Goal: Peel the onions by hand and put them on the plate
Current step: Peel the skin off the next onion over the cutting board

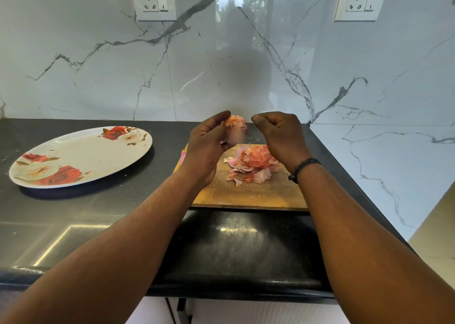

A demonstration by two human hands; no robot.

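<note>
No text, labels, brands or numbers you can read anywhere, nothing legible on the two sockets [153, 1] or on the plate [81, 156], only its rose print.

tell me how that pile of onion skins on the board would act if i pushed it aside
The onion skins look thin, curled and loosely heaped on the cutting board, so they are probably very light and would scatter rather than slide together. They likely crumple or flake easily.
</note>
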